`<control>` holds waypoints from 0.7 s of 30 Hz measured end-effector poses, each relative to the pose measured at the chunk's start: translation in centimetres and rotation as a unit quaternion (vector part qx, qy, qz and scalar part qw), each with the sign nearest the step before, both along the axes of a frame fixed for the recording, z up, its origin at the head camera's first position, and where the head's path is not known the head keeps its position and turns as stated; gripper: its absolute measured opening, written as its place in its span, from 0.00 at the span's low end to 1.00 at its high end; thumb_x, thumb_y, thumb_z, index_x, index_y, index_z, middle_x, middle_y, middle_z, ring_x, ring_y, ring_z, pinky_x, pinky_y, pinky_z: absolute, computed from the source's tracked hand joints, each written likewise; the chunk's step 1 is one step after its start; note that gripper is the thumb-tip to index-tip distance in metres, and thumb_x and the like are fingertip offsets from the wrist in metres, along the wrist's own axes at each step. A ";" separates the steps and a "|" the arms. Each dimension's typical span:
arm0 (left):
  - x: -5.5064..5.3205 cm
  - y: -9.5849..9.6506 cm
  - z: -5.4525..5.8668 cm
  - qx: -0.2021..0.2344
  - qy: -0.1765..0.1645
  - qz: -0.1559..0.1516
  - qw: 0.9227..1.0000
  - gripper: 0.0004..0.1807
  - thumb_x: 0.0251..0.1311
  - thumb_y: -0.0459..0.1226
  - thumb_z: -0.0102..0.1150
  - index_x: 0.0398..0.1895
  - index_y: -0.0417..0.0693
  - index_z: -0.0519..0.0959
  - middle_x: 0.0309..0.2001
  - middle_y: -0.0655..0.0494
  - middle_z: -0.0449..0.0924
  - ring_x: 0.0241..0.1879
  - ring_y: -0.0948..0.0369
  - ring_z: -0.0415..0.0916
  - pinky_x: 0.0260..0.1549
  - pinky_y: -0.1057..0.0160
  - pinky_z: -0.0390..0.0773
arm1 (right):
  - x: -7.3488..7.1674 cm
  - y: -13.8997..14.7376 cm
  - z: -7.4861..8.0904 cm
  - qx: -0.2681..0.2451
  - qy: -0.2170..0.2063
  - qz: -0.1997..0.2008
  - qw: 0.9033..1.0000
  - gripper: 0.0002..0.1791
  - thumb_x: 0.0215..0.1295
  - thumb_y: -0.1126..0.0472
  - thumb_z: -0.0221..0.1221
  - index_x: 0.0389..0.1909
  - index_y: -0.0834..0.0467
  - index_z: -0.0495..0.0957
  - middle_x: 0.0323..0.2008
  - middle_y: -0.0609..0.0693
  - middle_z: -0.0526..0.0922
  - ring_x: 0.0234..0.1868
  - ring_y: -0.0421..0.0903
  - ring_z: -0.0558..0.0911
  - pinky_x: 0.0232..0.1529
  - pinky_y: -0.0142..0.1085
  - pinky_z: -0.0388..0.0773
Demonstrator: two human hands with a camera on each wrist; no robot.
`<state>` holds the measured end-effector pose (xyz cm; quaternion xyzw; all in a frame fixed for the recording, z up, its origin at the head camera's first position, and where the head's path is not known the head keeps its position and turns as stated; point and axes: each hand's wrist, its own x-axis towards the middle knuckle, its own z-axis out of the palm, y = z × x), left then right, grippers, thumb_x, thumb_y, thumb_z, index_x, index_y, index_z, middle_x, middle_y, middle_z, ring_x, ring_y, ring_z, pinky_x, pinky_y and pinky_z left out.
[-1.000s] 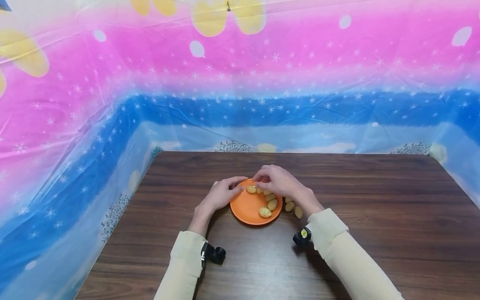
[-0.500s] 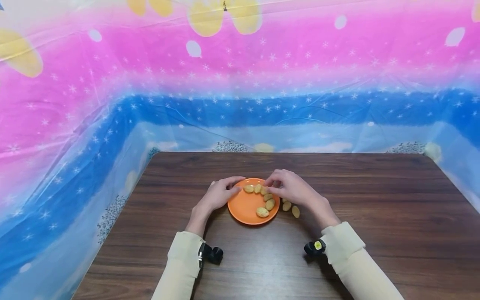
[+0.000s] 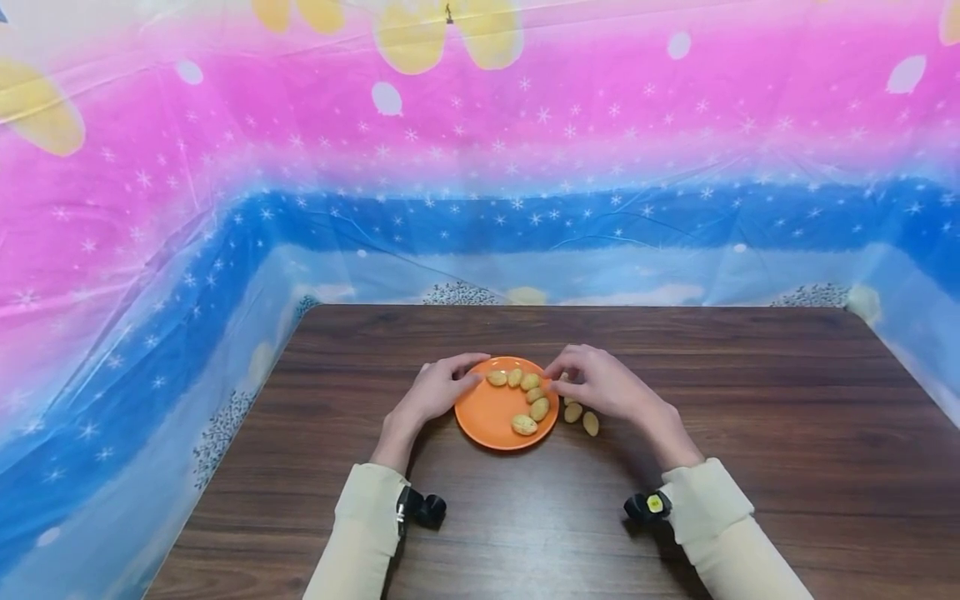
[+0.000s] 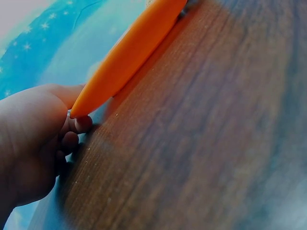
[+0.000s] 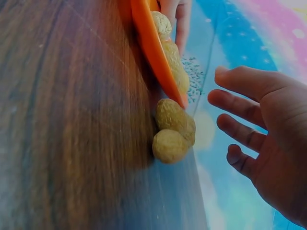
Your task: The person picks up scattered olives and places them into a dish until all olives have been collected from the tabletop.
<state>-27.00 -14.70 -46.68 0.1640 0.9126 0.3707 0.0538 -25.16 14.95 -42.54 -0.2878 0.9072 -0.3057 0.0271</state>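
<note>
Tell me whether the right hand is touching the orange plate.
Apart: the right wrist view shows a clear gap, with blue backdrop visible between the right hand and the orange plate.

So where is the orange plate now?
In the head view's lower middle, the orange plate lies on the table, between the left hand and the right hand.

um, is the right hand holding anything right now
No, the right wrist view shows the right hand with its fingers spread apart and nothing between them.
</note>
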 end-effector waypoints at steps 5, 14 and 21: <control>0.0 0.1 0.0 -0.002 -0.002 0.004 1.000 0.21 0.75 0.48 0.54 0.68 0.66 0.75 0.27 0.55 0.71 0.26 0.56 0.64 0.48 0.53 0.55 | 0.6 0.8 0.0 0.008 0.009 0.005 1.000 0.12 0.70 0.54 0.64 0.49 0.53 0.87 0.41 0.41 0.81 0.42 0.42 0.78 0.43 0.42 0.75; -0.1 0.1 0.0 0.000 -0.003 0.004 1.000 0.21 0.74 0.47 0.54 0.68 0.64 0.76 0.27 0.55 0.72 0.26 0.56 0.65 0.48 0.53 0.55 | 1.3 2.1 -0.5 0.010 -0.001 -0.001 1.000 0.11 0.70 0.56 0.64 0.49 0.52 0.86 0.42 0.41 0.81 0.39 0.40 0.77 0.40 0.40 0.76; -0.4 0.1 -0.3 -0.002 -0.006 0.005 1.000 0.21 0.74 0.48 0.54 0.68 0.66 0.75 0.27 0.55 0.72 0.26 0.56 0.65 0.49 0.53 0.56 | 1.7 3.0 -0.9 0.009 0.001 0.005 1.000 0.09 0.70 0.58 0.64 0.48 0.52 0.86 0.42 0.40 0.81 0.39 0.39 0.77 0.39 0.37 0.75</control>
